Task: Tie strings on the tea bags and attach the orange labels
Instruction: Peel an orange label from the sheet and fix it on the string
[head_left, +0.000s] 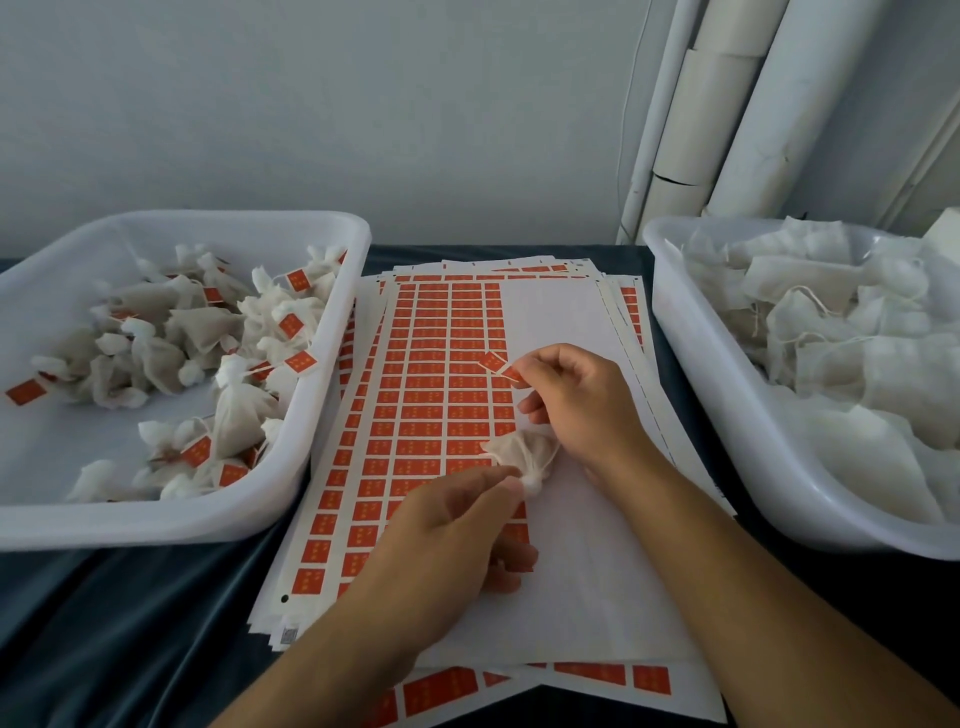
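A small white tea bag (522, 454), tied at its neck, lies between my hands over the label sheets. My left hand (449, 525) pinches the bag's gathered end with thumb and forefinger. Just beyond it, my right hand (576, 402) pinches a peeled orange label (497, 364) between its fingertips, above the bag. Under both hands lies a stack of sheets (431, 405) printed with rows of orange labels; its right part is bare white backing.
A white tub (332, 415) on the left holds several tied tea bags with orange labels. On the right a second white tub (696, 364) is piled with loose white bags and strings. Dark cloth covers the table. White pipes stand at the back right.
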